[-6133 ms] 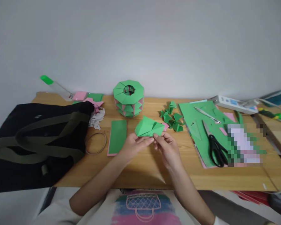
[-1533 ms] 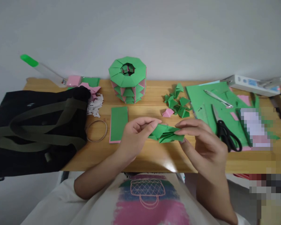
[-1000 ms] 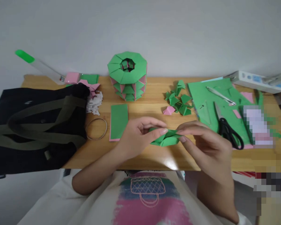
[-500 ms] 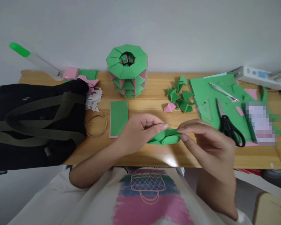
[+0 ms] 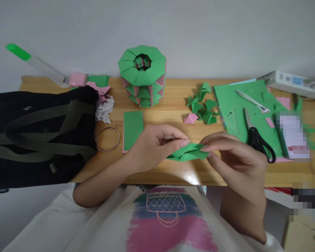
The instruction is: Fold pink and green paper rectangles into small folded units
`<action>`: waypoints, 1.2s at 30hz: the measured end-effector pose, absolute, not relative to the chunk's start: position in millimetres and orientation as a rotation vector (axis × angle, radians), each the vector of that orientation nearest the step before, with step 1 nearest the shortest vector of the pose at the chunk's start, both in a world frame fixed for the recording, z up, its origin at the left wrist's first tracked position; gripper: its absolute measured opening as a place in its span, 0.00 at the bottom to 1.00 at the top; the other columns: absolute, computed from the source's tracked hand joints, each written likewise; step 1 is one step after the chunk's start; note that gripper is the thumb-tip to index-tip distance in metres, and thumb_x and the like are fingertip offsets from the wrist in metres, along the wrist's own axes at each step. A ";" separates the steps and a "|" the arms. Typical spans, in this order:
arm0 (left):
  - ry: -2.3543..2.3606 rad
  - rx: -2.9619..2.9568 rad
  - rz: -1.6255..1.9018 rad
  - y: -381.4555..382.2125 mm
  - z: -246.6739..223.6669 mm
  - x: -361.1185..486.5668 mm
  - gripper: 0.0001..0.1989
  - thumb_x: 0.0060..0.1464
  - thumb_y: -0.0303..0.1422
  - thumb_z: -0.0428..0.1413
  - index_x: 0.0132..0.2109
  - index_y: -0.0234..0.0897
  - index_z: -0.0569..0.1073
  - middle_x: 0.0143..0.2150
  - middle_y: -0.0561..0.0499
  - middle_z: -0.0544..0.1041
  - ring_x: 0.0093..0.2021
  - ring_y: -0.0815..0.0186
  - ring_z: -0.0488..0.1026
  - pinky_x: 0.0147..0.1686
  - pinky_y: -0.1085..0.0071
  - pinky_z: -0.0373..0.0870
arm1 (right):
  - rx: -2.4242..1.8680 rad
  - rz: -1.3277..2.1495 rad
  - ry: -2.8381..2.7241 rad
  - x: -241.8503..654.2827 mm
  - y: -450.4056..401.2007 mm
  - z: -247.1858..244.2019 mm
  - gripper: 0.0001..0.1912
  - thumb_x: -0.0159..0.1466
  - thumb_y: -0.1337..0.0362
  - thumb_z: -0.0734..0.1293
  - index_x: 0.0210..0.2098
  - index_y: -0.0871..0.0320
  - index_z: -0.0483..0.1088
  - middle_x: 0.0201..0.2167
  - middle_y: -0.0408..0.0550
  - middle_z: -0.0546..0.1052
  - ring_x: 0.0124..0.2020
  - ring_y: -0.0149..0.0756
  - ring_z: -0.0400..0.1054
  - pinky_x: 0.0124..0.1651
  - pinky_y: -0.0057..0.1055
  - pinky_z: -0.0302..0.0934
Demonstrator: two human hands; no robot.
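Observation:
Both hands grip one folded green paper piece above the table's front part. My left hand pinches its left end between thumb and fingers. My right hand pinches the right end by thumb and fingertips. Creases and overlapping flaps show along the piece; its left part is hidden behind my left hand. Beyond the hands lie several small folded green paper units and a pink folded unit. A stack of green and pink paper is partly covered by my left hand.
A green and pink paper lantern-like model stands at the back. On the left are a black bag, white paper scraps and a thin ring. To the right, scissors and a silver pen-like tool lie on green sheets.
My right hand has shifted slightly right, with the folded green paper still held in both hands. The whole view has moved a little.

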State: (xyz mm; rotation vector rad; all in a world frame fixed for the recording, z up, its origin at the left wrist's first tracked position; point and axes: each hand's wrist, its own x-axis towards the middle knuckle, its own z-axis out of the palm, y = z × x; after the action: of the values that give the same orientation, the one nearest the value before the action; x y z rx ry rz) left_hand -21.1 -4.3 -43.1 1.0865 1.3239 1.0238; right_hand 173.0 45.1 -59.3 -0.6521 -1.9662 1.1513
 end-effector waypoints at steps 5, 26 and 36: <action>1.350 1.119 1.002 -3.8 -41.9 -23.1 0.05 0.52 0.28 0.57 0.31 0.33 0.78 0.26 0.52 0.78 0.26 0.72 0.70 0.25 0.78 0.64 | -0.651 1.203 -1.938 172.0 43.3 -57.6 0.16 0.57 0.79 0.66 0.39 0.53 0.74 0.34 0.43 0.75 0.38 0.33 0.70 0.39 0.32 0.65; 1.298 1.336 0.988 -14.6 -63.7 -33.2 0.29 0.46 0.30 0.64 0.56 0.39 0.68 0.48 0.48 0.78 0.45 0.62 0.76 0.41 0.69 0.73 | -1.078 1.302 -1.701 163.7 45.3 -75.8 0.01 0.58 0.66 0.71 0.29 0.56 0.75 0.22 0.39 0.75 0.22 0.26 0.67 0.25 0.22 0.64; 1.491 1.750 1.199 -18.2 -69.3 -30.4 0.11 0.56 0.31 0.56 0.47 0.40 0.75 0.48 0.47 0.79 0.49 0.63 0.75 0.50 0.65 0.71 | -1.035 1.388 -1.585 161.2 44.5 -78.6 0.01 0.57 0.67 0.71 0.29 0.56 0.76 0.21 0.39 0.77 0.20 0.27 0.69 0.23 0.22 0.65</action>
State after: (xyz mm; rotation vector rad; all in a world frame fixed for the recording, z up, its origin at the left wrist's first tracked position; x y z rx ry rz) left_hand -30.4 -18.2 -69.3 1.7501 1.4912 1.1987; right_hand 161.2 44.5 -78.6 -1.0348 -1.5846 1.3876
